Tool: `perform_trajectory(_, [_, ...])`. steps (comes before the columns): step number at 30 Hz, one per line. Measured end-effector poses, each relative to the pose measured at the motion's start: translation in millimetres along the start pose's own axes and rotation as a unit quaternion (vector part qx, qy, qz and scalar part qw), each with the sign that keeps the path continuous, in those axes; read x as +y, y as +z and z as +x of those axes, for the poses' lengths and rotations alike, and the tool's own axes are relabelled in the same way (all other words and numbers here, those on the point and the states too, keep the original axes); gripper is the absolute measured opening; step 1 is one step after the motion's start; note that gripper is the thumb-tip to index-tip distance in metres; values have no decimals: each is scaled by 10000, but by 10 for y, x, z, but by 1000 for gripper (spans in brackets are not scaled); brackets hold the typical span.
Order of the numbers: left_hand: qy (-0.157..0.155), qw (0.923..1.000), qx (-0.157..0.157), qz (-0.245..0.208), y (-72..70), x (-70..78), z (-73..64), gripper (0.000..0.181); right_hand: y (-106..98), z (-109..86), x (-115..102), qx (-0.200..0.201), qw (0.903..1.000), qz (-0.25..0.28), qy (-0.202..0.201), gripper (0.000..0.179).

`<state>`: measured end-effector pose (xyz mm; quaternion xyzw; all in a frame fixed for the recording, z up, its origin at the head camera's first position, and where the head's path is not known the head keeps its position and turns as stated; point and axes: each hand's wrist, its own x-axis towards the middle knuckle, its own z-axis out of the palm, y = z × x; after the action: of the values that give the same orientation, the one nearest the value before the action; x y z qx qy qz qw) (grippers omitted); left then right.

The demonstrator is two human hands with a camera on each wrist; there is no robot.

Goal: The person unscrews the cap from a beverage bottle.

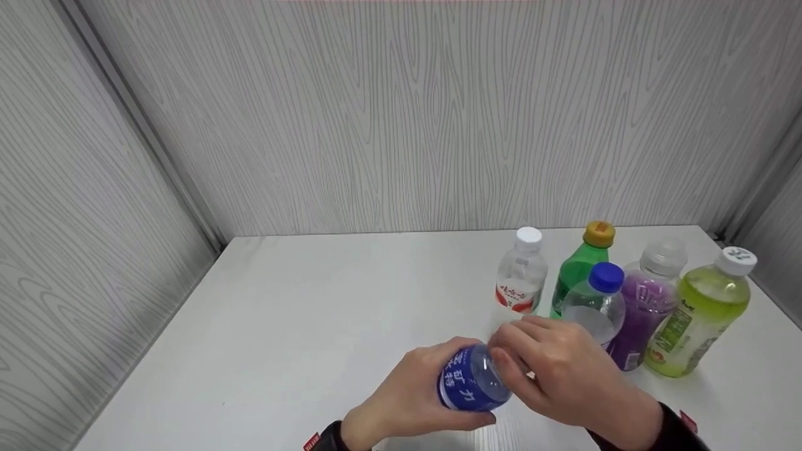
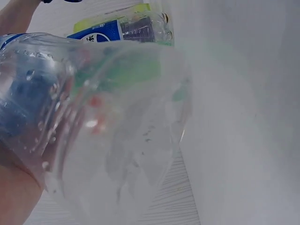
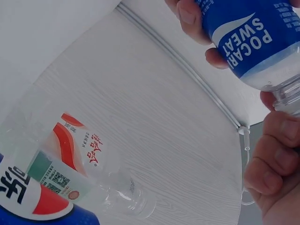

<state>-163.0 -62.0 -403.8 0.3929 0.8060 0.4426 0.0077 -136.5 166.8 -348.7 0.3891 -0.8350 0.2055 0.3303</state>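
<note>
A clear drink bottle point(image 1: 479, 382) with a blue Pocari Sweat label leans over the table's front middle. My left hand point(image 1: 410, 391) grips it round the label, with the thumb along the near side. The fingers of my right hand point(image 1: 561, 363) are curled round the bottle's top, hiding its mouth and any cap. From the right wrist view, the blue label point(image 3: 255, 35) and part of the clear neck point(image 3: 287, 93) show beside the right fingers. In the left wrist view, the bottle's clear lower body point(image 2: 126, 140) fills much of the picture.
Several other bottles stand on the right of the white table point(image 1: 301, 326): a clear one with a white cap point(image 1: 526, 266), a green one point(image 1: 586, 260), a blue-capped one point(image 1: 598, 307), a purple one point(image 1: 645, 313) and a yellow-green one point(image 1: 695, 326). Grey panels point(image 1: 401, 119) enclose the table.
</note>
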Motion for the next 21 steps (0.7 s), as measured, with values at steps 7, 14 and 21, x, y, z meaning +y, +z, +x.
perform_trajectory(7, [290,9743,1091,1951,124,47,10,70,-65,45,-111,-885,9663,-131,2413,24])
perform_trajectory(14, [724,9346,1730,3023,193,36,12,75,-44,126,-113,-1693,9263,238,3359,33])
perform_trajectory(21, [698,9536,1567,2475,183,42,6,75,-1,89,-112,-1342,9432,289,3026,17])
